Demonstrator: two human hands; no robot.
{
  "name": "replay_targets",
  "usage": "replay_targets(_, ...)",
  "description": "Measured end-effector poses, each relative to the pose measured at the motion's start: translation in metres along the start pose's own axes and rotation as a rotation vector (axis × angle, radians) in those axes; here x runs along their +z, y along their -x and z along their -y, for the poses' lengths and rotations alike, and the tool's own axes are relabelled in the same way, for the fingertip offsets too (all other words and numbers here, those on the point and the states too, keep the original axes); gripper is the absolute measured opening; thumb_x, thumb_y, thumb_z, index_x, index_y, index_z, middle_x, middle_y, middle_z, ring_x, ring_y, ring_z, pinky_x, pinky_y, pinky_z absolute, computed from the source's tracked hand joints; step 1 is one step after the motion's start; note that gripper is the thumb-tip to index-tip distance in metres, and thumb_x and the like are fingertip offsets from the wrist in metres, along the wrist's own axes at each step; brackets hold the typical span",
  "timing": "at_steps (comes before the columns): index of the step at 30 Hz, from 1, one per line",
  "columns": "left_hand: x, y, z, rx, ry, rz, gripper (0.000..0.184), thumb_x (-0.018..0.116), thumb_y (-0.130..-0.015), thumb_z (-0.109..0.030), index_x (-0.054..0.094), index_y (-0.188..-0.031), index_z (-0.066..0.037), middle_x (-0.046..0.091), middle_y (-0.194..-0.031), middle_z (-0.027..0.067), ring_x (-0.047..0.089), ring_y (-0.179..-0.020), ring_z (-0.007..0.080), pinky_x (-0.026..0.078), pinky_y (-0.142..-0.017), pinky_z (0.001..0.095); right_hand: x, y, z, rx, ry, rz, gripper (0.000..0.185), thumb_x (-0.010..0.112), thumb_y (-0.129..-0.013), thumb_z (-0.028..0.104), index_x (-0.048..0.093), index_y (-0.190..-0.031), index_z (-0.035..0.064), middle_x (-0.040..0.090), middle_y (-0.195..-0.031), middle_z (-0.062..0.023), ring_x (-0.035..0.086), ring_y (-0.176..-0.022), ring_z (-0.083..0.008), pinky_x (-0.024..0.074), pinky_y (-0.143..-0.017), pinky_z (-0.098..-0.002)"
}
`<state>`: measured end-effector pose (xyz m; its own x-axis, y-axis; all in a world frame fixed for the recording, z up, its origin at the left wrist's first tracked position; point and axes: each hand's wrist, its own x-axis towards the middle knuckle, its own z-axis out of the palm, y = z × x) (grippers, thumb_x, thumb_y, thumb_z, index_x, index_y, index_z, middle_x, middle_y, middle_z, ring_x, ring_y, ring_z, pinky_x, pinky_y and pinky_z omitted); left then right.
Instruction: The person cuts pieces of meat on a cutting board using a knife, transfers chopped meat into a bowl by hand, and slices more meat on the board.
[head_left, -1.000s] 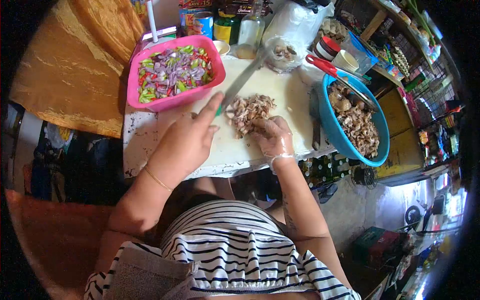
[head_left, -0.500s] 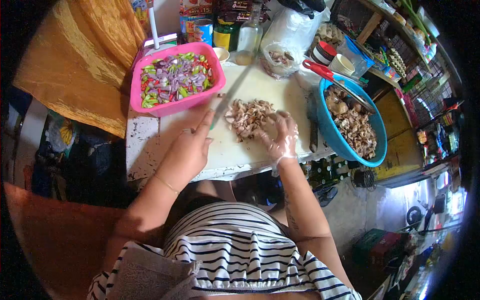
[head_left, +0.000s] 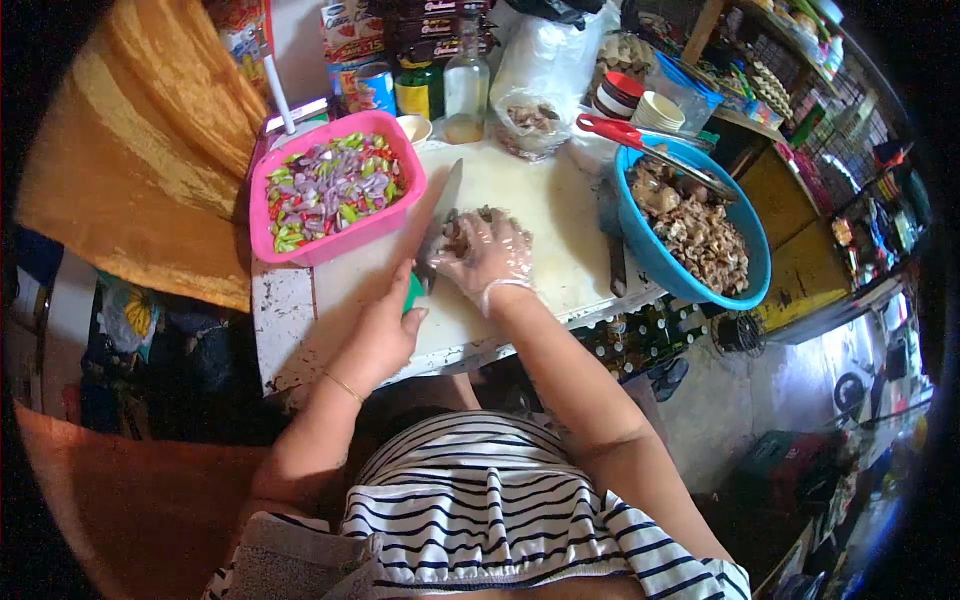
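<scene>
Left hand (head_left: 385, 325) closed round knife (head_left: 447, 198), right hand (head_left: 492, 256) spread on meat (head_left: 454, 237)

Meat (head_left: 454, 237) on board (head_left: 570, 205) (basin (head_left: 650, 248) right)

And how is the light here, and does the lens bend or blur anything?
Head view: a fisheye lens bows the scene and blackens the corners; glare whitens the floor at right; soft shadow dulls the cutting board beside the blue basin; the plastic glove shines; the far right edge looks blurred.
</scene>
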<state>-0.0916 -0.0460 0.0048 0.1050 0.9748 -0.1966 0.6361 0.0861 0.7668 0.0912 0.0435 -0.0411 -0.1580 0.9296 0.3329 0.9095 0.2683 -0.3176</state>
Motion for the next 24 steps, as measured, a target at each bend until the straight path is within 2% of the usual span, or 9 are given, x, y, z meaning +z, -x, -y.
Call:
replay_targets(2,0.011,0.009,-0.021,-0.113,0.180,0.009,0.075,0.058,-0.101,-0.009,0.019,-0.163,-0.019,0.059,-0.086,0.0091,0.054,-0.054,0.0141,0.054,-0.051,0.0335,-0.007,0.002,0.016,0.090,-0.069,-0.038,0.073,0.072,-0.084,0.055,0.055,-0.141,0.0140,0.052,-0.144,-0.0193,0.044,-0.136,-0.0392,0.0303,-0.114,-0.0548)
replay_targets(3,0.012,0.010,-0.030,-0.141,0.224,0.040,0.073,0.055,-0.102,-0.007,0.015,-0.163,-0.011,0.061,-0.085,0.0122,0.055,-0.053,0.0143,0.053,-0.049,0.0355,0.010,-0.001,0.016,0.063,-0.099,-0.307,0.056,0.075,-0.083,0.046,0.064,-0.128,0.0150,0.061,-0.129,-0.0165,0.054,-0.123,-0.0390,0.0410,-0.105,-0.0532)
replay_targets(6,0.027,0.005,-0.018,-0.106,0.436,0.119,0.074,0.055,-0.102,-0.007,0.014,-0.164,-0.012,0.057,-0.081,0.0078,0.055,-0.054,0.0140,0.053,-0.050,0.0341,0.028,-0.010,0.017,0.193,-0.242,-0.397,0.032,0.075,-0.082,0.034,0.070,-0.108,0.0160,0.067,-0.109,-0.0137,0.063,-0.101,-0.0392,0.0502,-0.089,-0.0516)
replay_targets(7,0.034,0.005,-0.018,-0.122,0.473,0.105,0.075,0.056,-0.102,-0.007,0.014,-0.164,-0.014,0.054,-0.078,0.0043,0.054,-0.055,0.0130,0.053,-0.049,0.0328,0.029,-0.013,0.018,0.157,-0.263,-0.555,0.018,0.074,-0.080,0.025,0.069,-0.094,0.0158,0.066,-0.095,-0.0122,0.064,-0.084,-0.0396,0.0532,-0.077,-0.0509)
replay_targets(14,0.043,0.010,-0.029,-0.103,0.548,0.072,0.075,0.056,-0.101,-0.003,0.018,-0.164,-0.020,0.052,-0.076,0.0019,0.050,-0.053,0.0102,0.051,-0.047,0.0308,0.033,-0.025,0.019,0.218,-0.452,-0.648,0.016,0.072,-0.080,0.020,0.075,-0.094,0.0119,0.070,-0.110,-0.0176,0.066,-0.096,-0.0403,0.0532,-0.085,-0.0499)
replay_targets(18,0.033,0.011,-0.067,-0.017,0.464,0.040,0.074,0.055,-0.100,0.000,0.020,-0.163,-0.020,0.051,-0.076,0.0015,0.048,-0.051,0.0094,0.049,-0.046,0.0291,-0.004,-0.042,0.013,0.209,-0.510,-0.741,0.019,0.072,-0.079,0.018,0.075,-0.096,0.0113,0.071,-0.103,-0.0170,0.068,-0.091,-0.0380,0.0545,-0.081,-0.0471)
replay_targets(19,0.032,0.010,-0.086,0.050,0.426,0.025,0.074,0.053,-0.100,0.001,0.020,-0.163,-0.020,0.050,-0.078,0.0009,0.046,-0.050,0.0071,0.047,-0.044,0.0269,-0.021,-0.051,0.006,0.208,-0.532,-0.761,0.019,0.072,-0.079,0.018,0.075,-0.096,0.0109,0.071,-0.100,-0.0168,0.069,-0.089,-0.0375,0.0549,-0.079,-0.0460)
replay_targets(22,0.032,-0.009,-0.129,0.227,0.272,0.058,0.074,0.056,-0.098,-0.002,0.023,-0.162,-0.019,0.064,-0.089,0.0098,0.061,-0.057,0.0207,0.056,-0.055,0.0370,-0.077,-0.075,-0.030,0.156,-0.473,-0.958,0.020,0.073,-0.080,0.017,0.074,-0.098,0.0092,0.071,-0.087,-0.0159,0.069,-0.080,-0.0342,0.0557,-0.074,-0.0409)
replay_targets(24,0.051,-0.040,-0.142,0.500,0.137,0.015,0.074,0.056,-0.100,-0.003,0.023,-0.163,-0.022,0.060,-0.087,0.0060,0.053,-0.054,0.0138,0.050,-0.051,0.0319,-0.118,-0.079,-0.066,0.108,-0.408,-1.107,0.020,0.075,-0.080,0.014,0.073,-0.098,0.0075,0.071,-0.088,-0.0148,0.070,-0.081,-0.0313,0.0559,-0.075,-0.0392)
